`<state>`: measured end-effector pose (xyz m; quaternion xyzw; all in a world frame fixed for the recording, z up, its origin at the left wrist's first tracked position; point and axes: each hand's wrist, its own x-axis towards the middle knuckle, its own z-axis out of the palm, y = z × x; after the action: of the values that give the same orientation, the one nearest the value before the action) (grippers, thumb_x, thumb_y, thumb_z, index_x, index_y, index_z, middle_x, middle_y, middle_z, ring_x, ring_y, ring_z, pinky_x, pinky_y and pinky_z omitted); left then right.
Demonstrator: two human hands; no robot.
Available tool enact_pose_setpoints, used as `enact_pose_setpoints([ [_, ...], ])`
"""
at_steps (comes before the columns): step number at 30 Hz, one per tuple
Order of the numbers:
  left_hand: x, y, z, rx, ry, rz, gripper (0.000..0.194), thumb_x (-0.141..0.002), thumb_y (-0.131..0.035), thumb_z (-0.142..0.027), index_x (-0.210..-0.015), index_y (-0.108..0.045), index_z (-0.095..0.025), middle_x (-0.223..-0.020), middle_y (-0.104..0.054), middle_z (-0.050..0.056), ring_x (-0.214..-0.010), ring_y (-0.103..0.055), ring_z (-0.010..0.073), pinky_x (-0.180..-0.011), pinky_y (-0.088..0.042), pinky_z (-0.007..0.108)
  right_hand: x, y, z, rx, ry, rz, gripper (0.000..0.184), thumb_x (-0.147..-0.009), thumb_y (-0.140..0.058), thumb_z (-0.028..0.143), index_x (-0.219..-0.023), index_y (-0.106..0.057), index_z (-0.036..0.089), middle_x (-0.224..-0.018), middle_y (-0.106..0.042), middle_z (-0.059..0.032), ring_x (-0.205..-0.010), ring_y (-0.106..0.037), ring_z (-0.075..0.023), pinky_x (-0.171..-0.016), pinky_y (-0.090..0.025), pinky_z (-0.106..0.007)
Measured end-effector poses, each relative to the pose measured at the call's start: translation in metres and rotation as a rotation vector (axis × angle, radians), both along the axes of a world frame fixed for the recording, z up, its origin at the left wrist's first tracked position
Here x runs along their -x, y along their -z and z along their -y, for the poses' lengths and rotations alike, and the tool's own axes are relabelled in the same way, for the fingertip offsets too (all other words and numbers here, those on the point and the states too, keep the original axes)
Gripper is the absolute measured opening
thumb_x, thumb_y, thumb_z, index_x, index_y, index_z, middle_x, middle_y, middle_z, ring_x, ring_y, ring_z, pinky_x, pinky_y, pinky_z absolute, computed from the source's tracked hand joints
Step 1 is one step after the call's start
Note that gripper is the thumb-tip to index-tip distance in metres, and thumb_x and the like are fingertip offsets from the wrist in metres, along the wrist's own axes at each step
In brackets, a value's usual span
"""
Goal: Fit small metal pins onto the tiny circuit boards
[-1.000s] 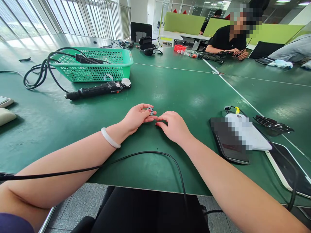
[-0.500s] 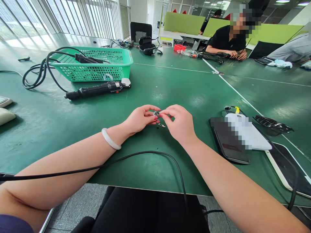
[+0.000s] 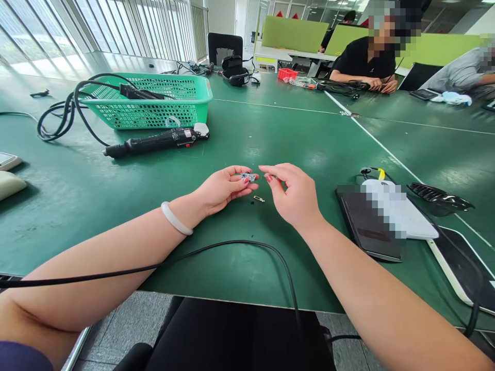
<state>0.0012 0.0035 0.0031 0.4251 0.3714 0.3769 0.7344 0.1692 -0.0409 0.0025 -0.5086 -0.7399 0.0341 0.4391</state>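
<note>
A small grey metal-looking part (image 3: 248,177) sits between the thumb and fingers of my left hand (image 3: 226,189), just above the table. My right hand (image 3: 291,190) is a short way to the right of it. Its thumb and index finger stand slightly apart, and I see nothing between them. On the table below the hands lies a small flat metal piece (image 3: 259,199), with a tiny black piece (image 3: 252,202) beside it. The exact kind of these parts is too small to make out.
A green basket (image 3: 149,111) with cables stands at the left, a black electric screwdriver (image 3: 154,142) in front of it. Phones (image 3: 367,226) and a glossy black piece (image 3: 441,197) lie at the right. A black cable (image 3: 232,242) crosses near me. Another person (image 3: 359,64) sits across the table.
My right hand has come away from the small part and moved a little to the right. The part stays in my left hand, now more exposed.
</note>
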Motion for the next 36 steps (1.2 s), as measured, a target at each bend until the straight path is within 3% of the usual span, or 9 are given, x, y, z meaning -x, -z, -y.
enact_pose_setpoints([
  [5, 0.002, 0.0, -0.002, 0.056, -0.059, 0.041, 0.017, -0.084, -0.052, -0.003, -0.097, -0.057, -0.013, -0.098, -0.068, 0.006, -0.074, -0.067, 0.0072, -0.075, -0.054, 0.02, -0.01, 0.002, -0.003, 0.258, -0.008, 0.11, 0.013, -0.078, -0.062, 0.019, -0.085, -0.072, 0.022, -0.088, -0.068, -0.0024, -0.081, -0.058, -0.0174, -0.073, -0.046, -0.033],
  [10, -0.002, 0.003, 0.001, -0.109, 0.025, -0.12, 0.018, -0.08, -0.059, -0.004, -0.095, -0.055, -0.014, -0.085, -0.068, 0.004, -0.073, -0.066, 0.0094, -0.079, -0.053, 0.029, -0.007, 0.001, 0.0, 0.228, 0.047, 0.017, 0.015, -0.081, -0.056, 0.019, -0.085, -0.071, 0.023, -0.083, -0.067, -0.0021, -0.069, -0.056, -0.0143, -0.067, -0.046, -0.031],
  [14, -0.001, 0.005, 0.002, -0.418, 0.067, -0.325, 0.019, -0.076, -0.062, -0.009, -0.093, -0.057, -0.015, -0.086, -0.068, 0.004, -0.077, -0.065, 0.0132, -0.079, -0.051, 0.033, -0.002, 0.001, 0.0, 0.375, 0.04, -0.233, 0.019, -0.083, -0.053, 0.02, -0.092, -0.069, 0.02, -0.082, -0.069, -0.0034, -0.066, -0.06, -0.0133, -0.065, -0.05, -0.031],
  [19, 0.004, 0.002, 0.002, -0.953, 0.065, -0.805, 0.02, -0.079, -0.058, -0.017, -0.097, -0.065, -0.023, -0.087, -0.068, 0.002, -0.082, -0.061, 0.0167, -0.08, -0.045, 0.031, 0.003, 0.007, -0.003, 0.671, -0.12, -0.532, 0.027, -0.086, -0.046, 0.017, -0.101, -0.068, 0.015, -0.092, -0.071, -0.0073, -0.068, -0.065, -0.0121, -0.066, -0.056, -0.03],
  [23, 0.006, -0.003, -0.001, -1.26, 0.119, -1.032, 0.027, -0.081, -0.05, -0.011, -0.098, -0.067, -0.024, -0.086, -0.068, 0.004, -0.089, -0.056, 0.0214, -0.079, -0.041, 0.032, 0.0, 0.01, -0.005, 0.583, -0.005, -0.34, 0.028, -0.083, -0.048, 0.012, -0.1, -0.069, 0.019, -0.092, -0.072, -0.0043, -0.074, -0.066, -0.0133, -0.076, -0.055, -0.034],
  [26, 0.005, -0.008, -0.001, -1.349, 0.15, -1.089, 0.027, -0.08, -0.048, -0.007, -0.092, -0.067, -0.022, -0.085, -0.068, 0.006, -0.096, -0.053, 0.0241, -0.079, -0.04, 0.032, -0.005, 0.01, -0.005, 0.507, 0.072, -0.173, 0.028, -0.08, -0.051, 0.011, -0.096, -0.071, 0.022, -0.093, -0.073, -0.0033, -0.082, -0.067, -0.0157, -0.081, -0.053, -0.037],
  [30, 0.003, -0.013, 0.001, -1.456, 0.185, -1.133, 0.025, -0.082, -0.045, -0.008, -0.088, -0.065, -0.022, -0.095, -0.068, 0.007, -0.104, -0.051, 0.0238, -0.085, -0.039, 0.033, -0.009, 0.011, -0.006, 0.479, 0.083, -0.061, 0.023, -0.078, -0.055, 0.014, -0.092, -0.072, 0.023, -0.087, -0.073, -0.0024, -0.075, -0.066, -0.0159, -0.075, -0.053, -0.036],
  [33, 0.004, -0.01, 0.0, -1.463, 0.194, -1.16, 0.025, -0.081, -0.046, -0.008, -0.091, -0.064, -0.021, -0.092, -0.068, 0.007, -0.107, -0.051, 0.0249, -0.085, -0.039, 0.034, -0.011, 0.009, -0.005, 0.495, 0.093, 0.007, 0.021, -0.078, -0.058, 0.016, -0.09, -0.072, 0.023, -0.081, -0.072, -0.0019, -0.071, -0.064, -0.0153, -0.07, -0.052, -0.034],
  [36, 0.007, -0.004, -0.002, -1.329, 0.112, -1.148, 0.025, -0.08, -0.049, -0.01, -0.096, -0.063, -0.022, -0.084, -0.067, 0.006, -0.099, -0.056, 0.0247, -0.081, -0.041, 0.034, -0.012, 0.006, -0.003, 0.531, 0.083, 0.06, 0.02, -0.075, -0.061, 0.017, -0.09, -0.073, 0.024, -0.077, -0.07, -0.0007, -0.066, -0.061, -0.0138, -0.064, -0.05, -0.031],
])
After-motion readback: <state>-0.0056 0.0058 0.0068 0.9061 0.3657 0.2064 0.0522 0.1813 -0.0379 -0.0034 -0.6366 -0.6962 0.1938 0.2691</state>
